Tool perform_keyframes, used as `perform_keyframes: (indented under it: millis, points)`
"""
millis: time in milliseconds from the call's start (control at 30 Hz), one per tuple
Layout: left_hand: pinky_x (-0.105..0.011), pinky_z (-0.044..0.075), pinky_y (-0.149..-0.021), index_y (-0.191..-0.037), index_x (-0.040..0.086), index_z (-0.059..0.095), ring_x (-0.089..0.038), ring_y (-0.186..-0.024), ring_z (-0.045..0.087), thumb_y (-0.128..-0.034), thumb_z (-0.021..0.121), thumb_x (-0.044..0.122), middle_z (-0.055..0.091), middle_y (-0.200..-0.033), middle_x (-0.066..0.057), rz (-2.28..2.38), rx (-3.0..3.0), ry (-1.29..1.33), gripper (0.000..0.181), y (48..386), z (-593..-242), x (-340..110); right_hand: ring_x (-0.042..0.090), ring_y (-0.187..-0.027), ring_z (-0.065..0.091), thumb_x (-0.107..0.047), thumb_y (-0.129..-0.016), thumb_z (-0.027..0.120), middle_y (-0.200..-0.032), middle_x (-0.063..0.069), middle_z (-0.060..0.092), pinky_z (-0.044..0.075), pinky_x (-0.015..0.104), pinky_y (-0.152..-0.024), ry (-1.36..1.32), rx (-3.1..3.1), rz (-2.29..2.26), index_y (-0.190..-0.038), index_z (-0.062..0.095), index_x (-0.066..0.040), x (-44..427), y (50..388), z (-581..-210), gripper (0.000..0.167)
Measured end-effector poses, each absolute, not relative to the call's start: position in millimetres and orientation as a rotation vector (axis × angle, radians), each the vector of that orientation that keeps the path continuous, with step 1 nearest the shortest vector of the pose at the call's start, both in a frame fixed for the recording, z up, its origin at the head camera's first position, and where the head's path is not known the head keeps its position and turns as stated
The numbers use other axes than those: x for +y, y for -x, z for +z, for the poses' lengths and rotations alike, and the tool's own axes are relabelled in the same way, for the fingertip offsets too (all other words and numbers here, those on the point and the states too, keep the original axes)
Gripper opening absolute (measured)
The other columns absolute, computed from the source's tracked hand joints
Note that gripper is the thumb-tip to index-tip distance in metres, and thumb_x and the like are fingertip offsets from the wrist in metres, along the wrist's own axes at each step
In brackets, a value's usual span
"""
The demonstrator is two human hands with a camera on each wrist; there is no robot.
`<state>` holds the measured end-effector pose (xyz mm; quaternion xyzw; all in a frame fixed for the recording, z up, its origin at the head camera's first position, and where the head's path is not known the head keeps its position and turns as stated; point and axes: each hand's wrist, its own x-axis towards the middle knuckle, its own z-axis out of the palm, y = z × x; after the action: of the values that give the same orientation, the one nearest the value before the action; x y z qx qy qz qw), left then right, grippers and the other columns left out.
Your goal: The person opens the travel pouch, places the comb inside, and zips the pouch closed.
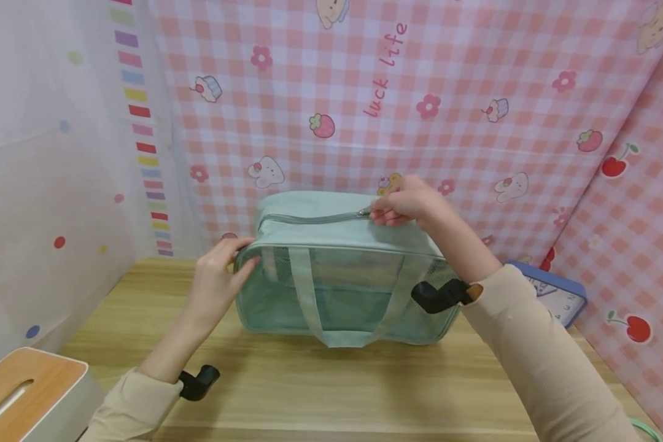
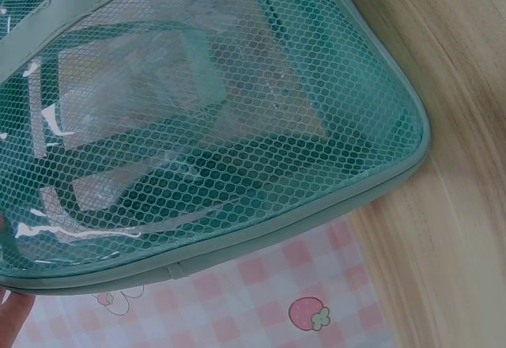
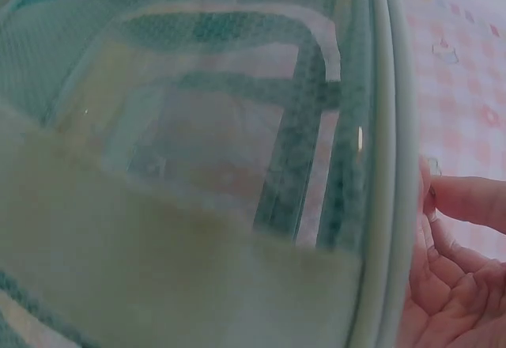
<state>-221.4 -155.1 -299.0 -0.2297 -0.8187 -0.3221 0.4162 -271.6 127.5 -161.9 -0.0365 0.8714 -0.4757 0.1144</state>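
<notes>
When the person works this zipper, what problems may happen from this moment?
The right hand pinches the small zipper pull with its fingertips, so a firm tug might make it slip off.

The left hand steadies the green bag only at one upper corner; the bag could twist or slide on the table.

The zipper curves rather than running straight, so the slider may catch.

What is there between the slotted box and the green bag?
In the head view, the left forearm, beige sleeve and black wrist piece stretch above the wooden table there; the left hand grips the green bag.
</notes>
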Motion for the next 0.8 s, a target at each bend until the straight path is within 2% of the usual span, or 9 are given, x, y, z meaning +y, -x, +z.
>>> perform_keyframes:
  millis: [133,367,567,800]
  points:
    - [-0.038,0.056,-0.063,-0.099,-0.004,0.063,-0.027,-0.077,0.063,-0.0702,0.074,-0.005,0.066,-0.088,-0.017,-0.813,-2.061,0.563,0.031,221.6,-300.7,-155.3,0.003,-0.049,0.059,-0.009,-0.090,0.055,-0.059,-0.002,0.064,0.052,0.016,-0.050,0.104,2.562,-1.388,-0.103,0.059,0.012,115.9,274.2,-163.9,0.025]
    - [-0.038,0.056,-0.064,-0.099,-0.003,0.064,-0.027,-0.077,0.064,-0.0705,0.074,-0.003,0.066,-0.089,-0.017,-0.806,-2.056,0.558,0.030,221.3,-301.1,-156.9,0.004,-0.049,0.058,-0.010,-0.090,0.055,-0.061,-0.001,0.064,0.051,0.016,-0.050,0.108,2.567,-1.372,-0.103,0.061,0.010,93.5,274.8,-163.2,0.025]
    - [-0.038,0.055,-0.063,-0.099,-0.004,0.063,-0.026,-0.076,0.063,-0.0700,0.074,-0.005,0.066,-0.088,-0.016,-0.808,-2.057,0.564,0.031,221.2,-301.0,-157.3,0.006,-0.049,0.057,-0.010,-0.089,0.056,-0.062,0.001,0.063,0.050,0.017,-0.049,0.164,2.590,-1.332,-0.097,0.063,0.008,69.1,275.0,-162.3,0.021]
    - [-0.038,0.055,-0.063,-0.099,-0.003,0.064,-0.026,-0.076,0.063,-0.0701,0.073,-0.006,0.066,-0.087,-0.015,-0.808,-2.039,0.572,0.031,221.1,-300.7,-155.4,0.008,-0.053,0.060,-0.008,-0.087,0.059,-0.068,0.004,0.066,0.053,0.020,-0.054,0.181,2.607,-1.302,-0.094,0.059,0.005,43.6,277.5,-163.8,0.015]
